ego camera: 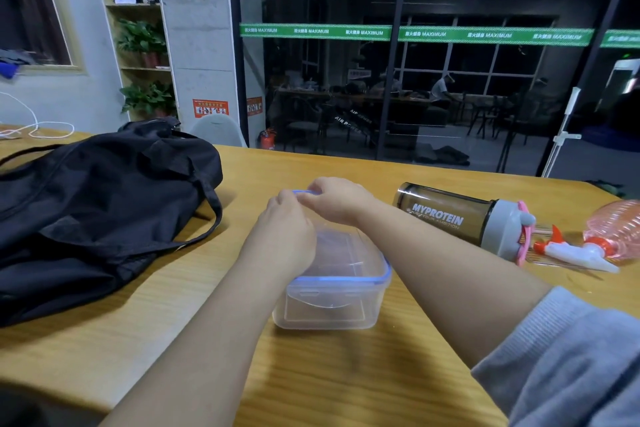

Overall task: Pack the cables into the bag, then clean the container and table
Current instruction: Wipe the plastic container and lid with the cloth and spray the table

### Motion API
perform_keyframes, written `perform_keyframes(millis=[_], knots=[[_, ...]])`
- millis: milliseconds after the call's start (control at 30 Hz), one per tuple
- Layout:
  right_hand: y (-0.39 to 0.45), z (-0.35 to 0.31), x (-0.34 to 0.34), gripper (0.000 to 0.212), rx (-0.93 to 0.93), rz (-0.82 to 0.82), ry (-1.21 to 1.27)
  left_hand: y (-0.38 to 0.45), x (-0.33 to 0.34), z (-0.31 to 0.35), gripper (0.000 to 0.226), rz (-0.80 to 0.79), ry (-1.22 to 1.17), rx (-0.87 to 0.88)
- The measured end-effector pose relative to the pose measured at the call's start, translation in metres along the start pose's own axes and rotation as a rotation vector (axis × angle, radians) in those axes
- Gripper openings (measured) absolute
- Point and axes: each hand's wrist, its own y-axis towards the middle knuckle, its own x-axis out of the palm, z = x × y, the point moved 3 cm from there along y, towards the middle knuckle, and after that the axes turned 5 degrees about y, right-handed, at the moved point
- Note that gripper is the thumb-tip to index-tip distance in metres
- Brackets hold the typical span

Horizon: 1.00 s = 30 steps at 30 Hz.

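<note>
Container (334, 291) sits on the wooden table (346, 374) directly ahead of the person, clear plastic with a blue-sealed lid, its long axis running away from the viewer — near short end with its latch flap facing the camera, far end under the hands. Both hands meet at that far edge: left hand (284, 236) lies over the lid with fingers curled down at the rim, right hand (337, 199) comes in from the right and pinches the blue rim or far latch. What exactly the left fingers hold is hidden beneath the hand. Neither hand is nearer; they touch at the same spot. Bag (97, 204) lies to the left, black, slumped, nearer the left arm. No cables visible on the near table — contents of the container cannot be made out. Likely step: working the far latch.
</note>
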Motion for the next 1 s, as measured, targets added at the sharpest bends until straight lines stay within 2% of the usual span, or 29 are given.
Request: perform_keyframes(millis=[133, 267, 367, 533, 633, 767, 1000], knots=[[-0.014, 0.005, -0.007, 0.042, 0.003, 0.094, 0.079, 0.000, -0.001, 0.001, 0.032, -0.022, 0.015, -0.007], [-0.040, 0.011, -0.008, 0.046, 0.058, 0.039, 0.033, 0.002, 0.000, 0.000, 0.030, -0.046, 0.058, -0.018], [-0.066, 0.013, -0.015, 0.051, 0.060, 0.024, -0.022, -0.002, -0.006, 0.003, 0.039, -0.060, 0.066, -0.023], [-0.113, 0.014, -0.033, 0.059, -0.003, 0.007, -0.047, -0.024, -0.021, 0.006, 0.039, 0.058, -0.011, 0.150], [-0.135, 0.016, -0.038, 0.075, 0.021, -0.078, 0.007, -0.040, -0.017, -0.001, 0.039, -0.019, -0.054, 0.273], [-0.141, 0.017, -0.037, 0.086, 0.038, -0.161, 0.110, -0.051, -0.014, -0.012, 0.041, -0.035, -0.070, 0.276], [-0.125, 0.022, -0.031, 0.063, -0.014, -0.081, 0.354, -0.057, -0.021, -0.016, 0.031, 0.076, -0.170, 0.282]])
